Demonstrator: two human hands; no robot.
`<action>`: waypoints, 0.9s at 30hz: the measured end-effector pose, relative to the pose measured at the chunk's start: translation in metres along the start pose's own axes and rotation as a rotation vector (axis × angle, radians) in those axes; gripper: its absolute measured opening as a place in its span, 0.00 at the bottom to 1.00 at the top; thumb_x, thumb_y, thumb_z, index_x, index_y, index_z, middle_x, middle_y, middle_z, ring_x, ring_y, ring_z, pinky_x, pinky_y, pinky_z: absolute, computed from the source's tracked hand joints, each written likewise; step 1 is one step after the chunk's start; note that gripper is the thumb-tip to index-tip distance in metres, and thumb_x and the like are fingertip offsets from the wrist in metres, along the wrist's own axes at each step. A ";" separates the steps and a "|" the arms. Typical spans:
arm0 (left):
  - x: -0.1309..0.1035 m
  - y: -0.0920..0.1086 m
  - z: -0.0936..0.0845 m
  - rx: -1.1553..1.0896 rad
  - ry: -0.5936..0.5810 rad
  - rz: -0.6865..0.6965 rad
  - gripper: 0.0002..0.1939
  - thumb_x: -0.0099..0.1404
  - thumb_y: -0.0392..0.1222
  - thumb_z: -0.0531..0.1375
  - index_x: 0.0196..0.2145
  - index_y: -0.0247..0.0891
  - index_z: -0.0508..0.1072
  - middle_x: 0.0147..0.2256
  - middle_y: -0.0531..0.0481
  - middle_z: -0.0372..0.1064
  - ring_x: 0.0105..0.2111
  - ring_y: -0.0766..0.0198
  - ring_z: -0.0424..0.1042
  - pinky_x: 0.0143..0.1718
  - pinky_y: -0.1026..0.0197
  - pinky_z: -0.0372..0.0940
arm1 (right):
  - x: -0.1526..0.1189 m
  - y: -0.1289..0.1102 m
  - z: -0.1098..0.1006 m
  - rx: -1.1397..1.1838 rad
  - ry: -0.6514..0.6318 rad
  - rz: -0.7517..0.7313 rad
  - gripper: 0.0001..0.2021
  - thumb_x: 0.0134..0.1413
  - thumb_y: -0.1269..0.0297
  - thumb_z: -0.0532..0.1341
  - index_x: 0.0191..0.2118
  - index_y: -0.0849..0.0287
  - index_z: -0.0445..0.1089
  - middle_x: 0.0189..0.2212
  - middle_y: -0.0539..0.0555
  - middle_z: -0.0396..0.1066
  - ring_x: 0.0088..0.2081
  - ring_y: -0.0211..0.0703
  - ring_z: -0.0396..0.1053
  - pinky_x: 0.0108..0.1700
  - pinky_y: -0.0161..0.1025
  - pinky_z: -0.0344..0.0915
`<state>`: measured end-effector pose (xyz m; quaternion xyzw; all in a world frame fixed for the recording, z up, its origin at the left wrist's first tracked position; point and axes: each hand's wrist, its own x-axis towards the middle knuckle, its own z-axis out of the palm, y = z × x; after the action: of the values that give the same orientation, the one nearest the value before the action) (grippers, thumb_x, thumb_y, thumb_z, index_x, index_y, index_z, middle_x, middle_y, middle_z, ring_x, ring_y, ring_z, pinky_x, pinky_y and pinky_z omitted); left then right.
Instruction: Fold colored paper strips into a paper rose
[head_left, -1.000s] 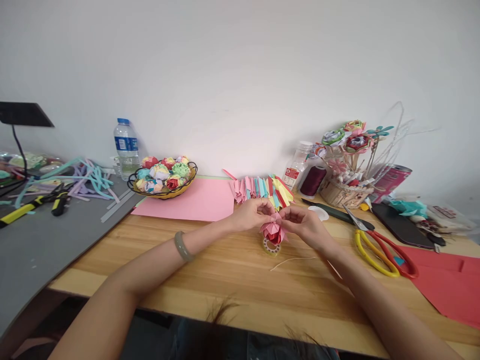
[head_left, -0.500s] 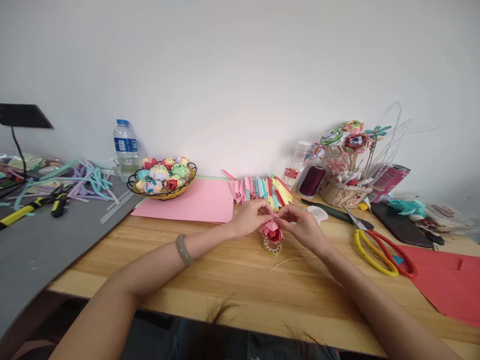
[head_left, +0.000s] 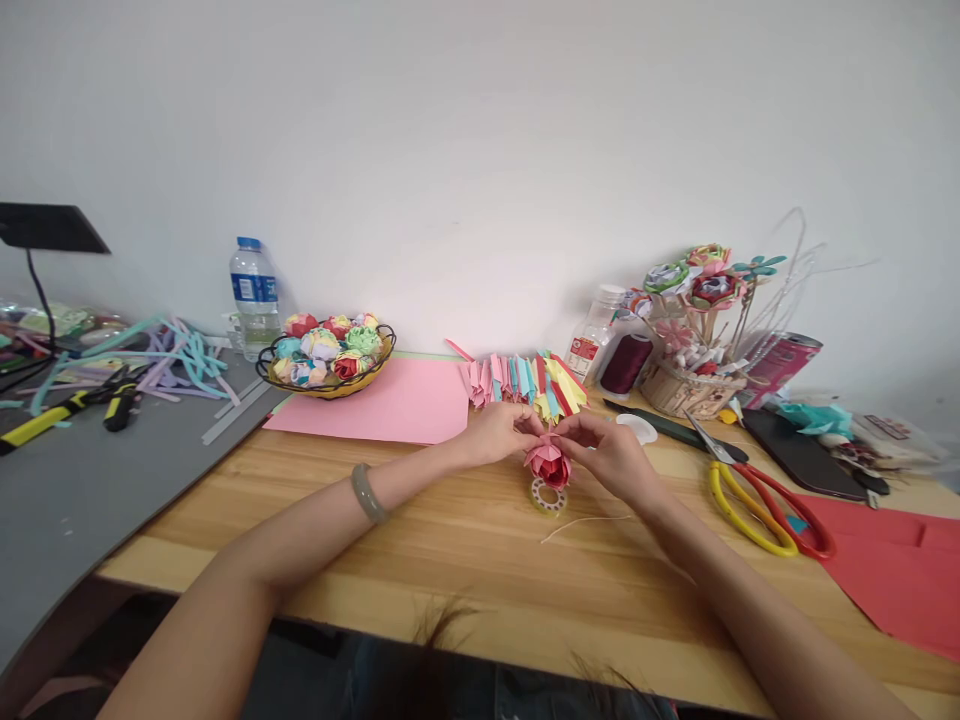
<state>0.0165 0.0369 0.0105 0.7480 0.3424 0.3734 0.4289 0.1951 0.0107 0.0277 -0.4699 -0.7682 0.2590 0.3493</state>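
Observation:
Between my two hands is a pink and red folded paper flower (head_left: 550, 464), its dark red centre facing me. My left hand (head_left: 499, 434) pinches its upper left edge with thumb and fingers. From the other side, my right hand (head_left: 606, 448) grips the upper right edge with closed fingertips. Just below the flower a roll of tape (head_left: 548, 497) lies on the wooden table, partly covered by it. A thin string (head_left: 585, 521) is stretched out nearby. Behind my hands stands a row of folded paper pieces (head_left: 521, 380) in pink, blue, yellow and red.
Scissors (head_left: 765, 510) and red paper (head_left: 900, 575) lie at right, near a dark phone (head_left: 802, 455). A thread spool (head_left: 626, 364) and a basket of paper flowers (head_left: 690, 388) stand behind. Leftward are pink paper (head_left: 420, 400), a flower bowl (head_left: 352, 385), a water bottle (head_left: 255, 300) and pliers (head_left: 120, 400).
The paper flower has tipped slightly, showing more of its red centre. My fingers have shifted a little on its upper edge; both hands still hold it.

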 end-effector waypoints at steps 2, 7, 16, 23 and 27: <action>-0.001 0.000 0.000 0.055 0.010 0.011 0.06 0.51 0.38 0.60 0.27 0.33 0.72 0.28 0.50 0.71 0.29 0.68 0.68 0.32 0.66 0.62 | 0.002 0.002 -0.003 0.063 -0.081 0.052 0.14 0.44 0.53 0.60 0.28 0.60 0.68 0.26 0.54 0.72 0.27 0.40 0.67 0.29 0.37 0.64; -0.003 0.003 0.003 0.126 0.039 0.021 0.06 0.51 0.39 0.60 0.28 0.33 0.72 0.28 0.50 0.71 0.28 0.69 0.68 0.31 0.67 0.62 | 0.003 0.003 -0.007 0.138 -0.217 0.095 0.15 0.43 0.53 0.61 0.28 0.62 0.68 0.25 0.54 0.71 0.27 0.40 0.68 0.31 0.37 0.63; -0.009 0.014 0.005 0.283 0.068 0.031 0.05 0.51 0.36 0.57 0.28 0.35 0.71 0.27 0.52 0.71 0.28 0.69 0.69 0.30 0.67 0.62 | -0.004 -0.003 -0.002 -0.228 -0.086 -0.089 0.08 0.48 0.61 0.57 0.25 0.59 0.66 0.22 0.51 0.71 0.24 0.37 0.65 0.27 0.34 0.59; -0.010 0.013 0.007 0.441 0.110 0.107 0.00 0.50 0.34 0.57 0.24 0.35 0.67 0.25 0.53 0.69 0.27 0.69 0.66 0.28 0.67 0.60 | -0.010 -0.007 0.002 -0.559 0.060 -0.210 0.05 0.49 0.65 0.57 0.27 0.58 0.69 0.23 0.50 0.72 0.23 0.37 0.66 0.25 0.32 0.53; -0.009 0.013 0.000 0.481 0.033 0.180 0.03 0.51 0.32 0.55 0.25 0.35 0.68 0.28 0.52 0.70 0.29 0.69 0.67 0.31 0.66 0.62 | -0.011 -0.004 0.003 -0.782 0.141 -0.399 0.08 0.51 0.66 0.55 0.26 0.58 0.70 0.21 0.51 0.72 0.23 0.37 0.65 0.24 0.34 0.48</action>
<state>0.0150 0.0245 0.0202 0.8497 0.3603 0.3300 0.1982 0.1938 -0.0014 0.0257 -0.4258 -0.8584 -0.1562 0.2399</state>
